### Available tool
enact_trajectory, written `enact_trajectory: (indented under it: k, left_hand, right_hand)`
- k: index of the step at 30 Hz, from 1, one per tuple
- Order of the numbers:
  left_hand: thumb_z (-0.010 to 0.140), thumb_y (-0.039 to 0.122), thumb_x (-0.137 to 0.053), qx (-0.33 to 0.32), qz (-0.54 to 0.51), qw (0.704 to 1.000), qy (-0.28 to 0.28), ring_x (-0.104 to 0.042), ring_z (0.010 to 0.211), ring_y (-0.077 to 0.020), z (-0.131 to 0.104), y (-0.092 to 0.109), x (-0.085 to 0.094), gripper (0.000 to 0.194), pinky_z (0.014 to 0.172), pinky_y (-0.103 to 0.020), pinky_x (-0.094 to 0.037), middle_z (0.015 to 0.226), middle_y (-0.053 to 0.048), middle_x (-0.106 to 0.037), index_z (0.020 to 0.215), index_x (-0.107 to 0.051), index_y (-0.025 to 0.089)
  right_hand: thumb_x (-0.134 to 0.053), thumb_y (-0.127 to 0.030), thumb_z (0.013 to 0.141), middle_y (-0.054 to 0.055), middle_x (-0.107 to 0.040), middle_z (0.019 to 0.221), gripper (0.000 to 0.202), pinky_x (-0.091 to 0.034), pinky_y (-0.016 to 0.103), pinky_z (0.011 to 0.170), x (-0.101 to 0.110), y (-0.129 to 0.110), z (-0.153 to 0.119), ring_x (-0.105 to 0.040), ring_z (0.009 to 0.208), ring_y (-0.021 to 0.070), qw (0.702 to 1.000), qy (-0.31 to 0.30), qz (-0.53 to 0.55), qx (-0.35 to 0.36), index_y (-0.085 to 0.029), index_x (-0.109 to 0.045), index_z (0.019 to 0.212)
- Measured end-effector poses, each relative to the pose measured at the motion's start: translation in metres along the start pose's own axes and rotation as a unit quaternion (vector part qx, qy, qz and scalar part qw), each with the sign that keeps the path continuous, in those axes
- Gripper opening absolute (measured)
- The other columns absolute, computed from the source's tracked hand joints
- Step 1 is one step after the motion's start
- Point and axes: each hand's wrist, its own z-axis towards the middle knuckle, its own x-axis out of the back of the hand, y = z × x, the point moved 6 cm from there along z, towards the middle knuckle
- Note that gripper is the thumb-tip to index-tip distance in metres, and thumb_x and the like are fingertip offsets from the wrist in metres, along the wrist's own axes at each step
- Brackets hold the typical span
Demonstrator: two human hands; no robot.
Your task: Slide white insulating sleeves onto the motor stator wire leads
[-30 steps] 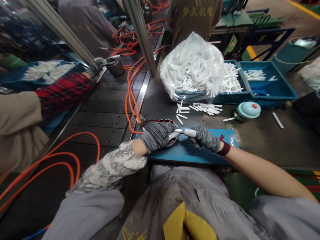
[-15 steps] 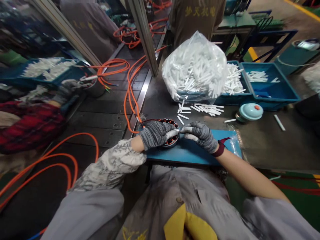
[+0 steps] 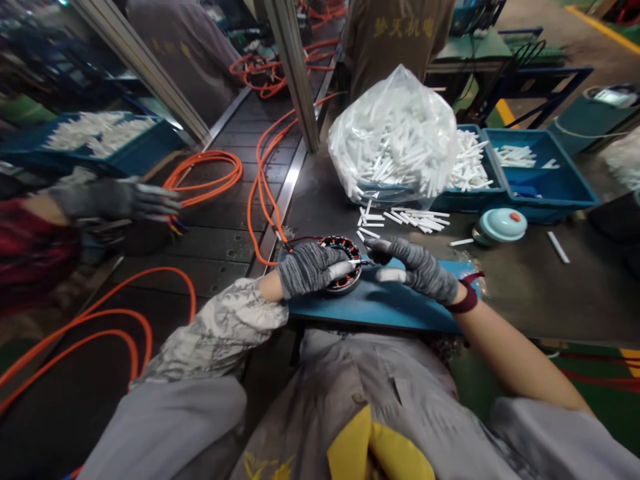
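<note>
A round motor stator [image 3: 344, 283] with orange and dark windings lies on a blue board [image 3: 380, 303]. My left hand [image 3: 315, 269], in a grey glove with pale fingertips, rests over the stator's left side. Its thumb and fingers are closed on a thin wire end [image 3: 361, 262] at the stator's right edge. My right hand [image 3: 417, 272], gloved alike, is just right of the wire end with thumb and fingers apart and nothing visible between them. An orange cable [image 3: 257, 207] runs from the stator's upper left.
Loose white tubes [image 3: 420, 219] lie behind the board, before a clear bag [image 3: 395, 140] of tubes. Blue bins [image 3: 555, 193] and a pale blue lidded container [image 3: 500, 225] stand right. At left, a co-worker's gloved hand [image 3: 120, 199] is near coiled orange cable [image 3: 205, 175].
My right hand has opened and moved slightly right, off the wire end. My left hand stays at the stator. The co-worker's hand has come forward, away from the coiled cable's end.
</note>
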Motion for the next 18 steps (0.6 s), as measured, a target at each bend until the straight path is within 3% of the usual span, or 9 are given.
enact_trajectory:
  k: [3,6,10,14,18]
  left_hand:
    - [0.105,0.038,-0.041,0.005,-0.014,1.0,0.004,-0.071,0.091,-0.0181,0.0,0.001,-0.001,0.039,0.086,-0.03,-0.053,0.104,-0.007,-0.077,0.117,-0.072,0.018]
    - [0.104,0.039,-0.043,0.023,-0.02,1.0,0.007,-0.071,0.089,-0.0183,0.0,0.004,0.001,0.038,0.084,-0.029,-0.053,0.102,-0.007,-0.077,0.112,-0.074,0.017]
    - [0.103,0.042,-0.044,0.044,-0.031,0.998,0.023,-0.071,0.09,-0.0179,-0.008,0.005,0.006,0.037,0.085,-0.028,-0.053,0.1,-0.004,-0.077,0.112,-0.074,0.021]
    - [0.104,0.042,-0.042,0.054,-0.036,0.998,0.017,-0.069,0.083,-0.0175,-0.019,0.003,0.006,0.039,0.079,-0.028,-0.053,0.093,-0.004,-0.076,0.107,-0.075,0.021]
    - [0.098,0.046,-0.052,0.08,-0.037,0.996,0.005,-0.067,0.074,-0.017,-0.026,-0.006,0.006,0.036,0.07,-0.026,-0.05,0.082,-0.004,-0.072,0.097,-0.073,0.018]
  right_hand:
    - [-0.057,-0.05,0.099,0.003,-0.068,0.131,0.041,-0.047,0.043,0.108,-0.002,0.015,0.001,-0.063,0.121,0.0218,0.997,-0.012,0.077,-0.016,-0.032,-0.064,0.135]
    - [-0.053,-0.047,0.102,0.003,-0.069,0.13,0.038,-0.047,0.043,0.109,-0.011,0.016,0.009,-0.063,0.121,0.0217,0.995,-0.036,0.096,-0.01,-0.032,-0.064,0.135]
    - [-0.047,-0.046,0.104,0.007,-0.069,0.126,0.038,-0.045,0.044,0.109,-0.02,-0.001,0.026,-0.061,0.118,0.0225,0.995,-0.084,-0.018,0.059,-0.028,-0.066,0.131]
    - [-0.042,-0.046,0.105,0.01,-0.073,0.107,0.041,-0.045,0.046,0.103,-0.03,-0.008,0.042,-0.061,0.107,0.0238,0.982,-0.114,-0.109,0.1,-0.021,-0.074,0.109]
    - [-0.045,-0.056,0.102,0.009,-0.073,0.098,0.047,-0.048,0.04,0.091,-0.035,-0.004,0.049,-0.062,0.091,0.0216,0.986,-0.111,-0.07,0.1,-0.019,-0.075,0.101]
